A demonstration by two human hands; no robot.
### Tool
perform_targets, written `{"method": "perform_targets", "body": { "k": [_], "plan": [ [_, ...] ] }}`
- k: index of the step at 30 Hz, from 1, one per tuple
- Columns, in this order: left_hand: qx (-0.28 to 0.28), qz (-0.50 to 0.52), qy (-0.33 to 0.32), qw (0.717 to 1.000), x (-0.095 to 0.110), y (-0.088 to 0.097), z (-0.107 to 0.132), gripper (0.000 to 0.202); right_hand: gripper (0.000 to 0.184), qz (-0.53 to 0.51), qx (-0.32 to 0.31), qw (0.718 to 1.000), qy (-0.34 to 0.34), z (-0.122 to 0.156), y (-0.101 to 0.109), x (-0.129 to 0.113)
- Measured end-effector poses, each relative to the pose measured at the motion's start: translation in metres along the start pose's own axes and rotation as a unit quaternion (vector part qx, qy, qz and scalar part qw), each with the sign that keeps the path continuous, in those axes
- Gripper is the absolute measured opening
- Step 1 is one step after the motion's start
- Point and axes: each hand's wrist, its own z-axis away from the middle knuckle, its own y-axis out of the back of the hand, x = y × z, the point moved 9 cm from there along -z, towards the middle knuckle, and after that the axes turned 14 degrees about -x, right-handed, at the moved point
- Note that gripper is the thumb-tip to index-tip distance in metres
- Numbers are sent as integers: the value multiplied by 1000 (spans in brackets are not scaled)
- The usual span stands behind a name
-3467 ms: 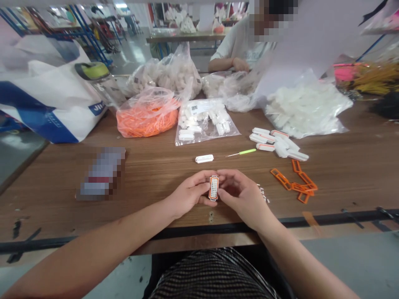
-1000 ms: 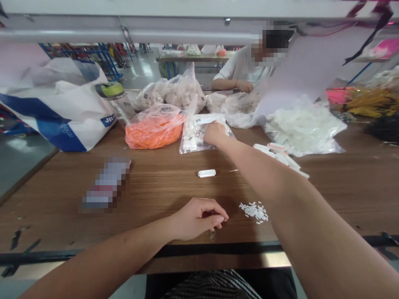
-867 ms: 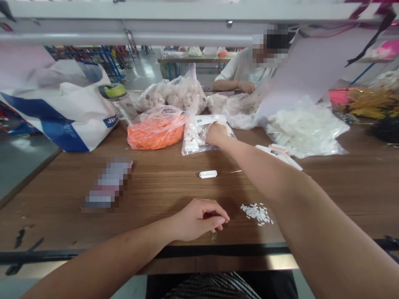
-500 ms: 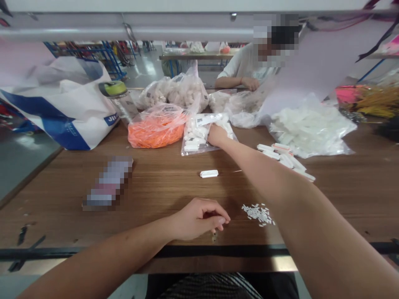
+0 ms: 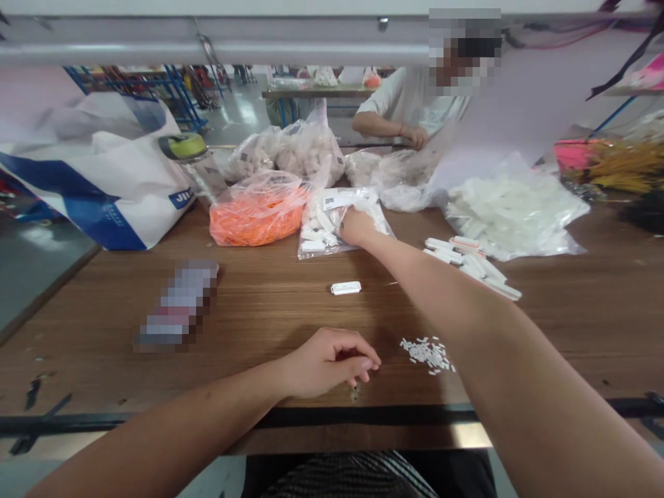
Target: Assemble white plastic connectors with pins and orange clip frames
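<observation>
A clear zip bag of white plastic connector housings (image 5: 319,232) lies on the wooden workbench (image 5: 270,304), directly beside a bag of orange plastic parts (image 5: 256,225), with a printed label along its far edge. The right hand (image 5: 357,228) rests on the right side of the bag, near the label. Its fingers are hidden among the folds, so it cannot be told whether they are closed on a housing or only pressing the film.

The bag probably weighs little and will handle softly: thin, slippery film around stiff, loose pieces that shift under pressure. The labelled edge or a corner looks like the surest place to take hold, since a grip mid-bag may let the housings slide. A single housing seems best pinched along its long sides.

The left hand (image 5: 326,363) sits near the bench's front edge, fingers curled into a narrow pinch. Whether they hold something tiny cannot be told. A single white housing (image 5: 346,288) lies on the bench between the hands, and a scatter of small white plastic pieces (image 5: 428,354) lies just right of the left hand.
</observation>
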Motion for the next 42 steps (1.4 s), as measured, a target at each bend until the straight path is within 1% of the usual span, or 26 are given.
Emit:
{"method": "perform_targets", "body": {
  "k": [5, 9, 12, 15, 17, 18, 19, 20, 21, 22, 24, 25, 26, 28, 30, 32, 34, 36, 39, 42],
  "plan": [
    [3, 12, -6, 1000, 1, 1, 1, 18, 39, 1, 28, 999, -15, 16, 10, 2],
    [6, 11, -4, 1000, 0, 1, 1, 18, 37, 2, 39, 999, -17, 40, 22, 11],
    [8, 7, 2, 1000, -1, 2, 0, 18, 34, -10, 29, 999, -17, 67, 21, 25],
    [8, 1, 4, 1000, -1, 2, -1, 18, 30, -29, 20, 999, -12, 101, 15, 37],
    [8, -23, -7, 1000, 2, 3, 0, 18, 26, -43, 14, 999, 1, 129, 7, 37],
    [18, -38, -18, 999, 4, 6, 1, 18, 24, -50, 6, 999, 15, 142, 2, 32],
    [37, -55, -33, 997, 7, 11, 2, 18, 22, -55, 2, 998, 29, 156, -4, 27],
    [71, -70, -51, 994, 10, 18, 4, 19, 18, -58, -5, 997, 54, 169, -10, 18],
    [122, -77, -68, 987, 14, 29, 8, 19, 17, -49, -13, 994, 96, 181, -17, 4],
    [179, -85, -83, 977, 17, 40, 13, 20, 20, -33, -19, 991, 125, 191, -24, -7],
    [300, -103, -101, 943, 22, 62, 27, 22, 24, -17, -33, 989, 146, 205, -37, -23],
    [341, -118, -99, 927, 24, 70, 32, 21, 27, -2, -32, 988, 150, 210, -41, -29],
    [360, -140, -91, 918, 26, 74, 35, 21, 29, 9, -32, 988, 151, 212, -44, -34],
    [339, -206, -87, 914, 33, 73, 33, 18, 33, 22, -31, 986, 160, 215, -46, -41],
    [295, -280, -84, 910, 41, 64, 29, 17, 36, 11, -36, 984, 176, 215, -44, -43],
    [263, -347, -81, 897, 48, 55, 29, 17, 44, -9, -41, 981, 191, 213, -41, -40],
    [229, -423, -74, 874, 55, 44, 27, 20, 56, -22, -44, 979, 198, 210, -38, -33],
    [191, -493, -62, 847, 59, 33, 24, 24, 61, -16, -42, 980, 196, 204, -36, -24],
    [150, -564, -28, 811, 59, 26, 22, 32, 57, -2, -29, 983, 182, 198, -33, -12],
    [128, -613, 12, 779, 55, 25, 22, 32, 50, -6, 21, 984, 177, 203, -24, -10]
  ]
}}
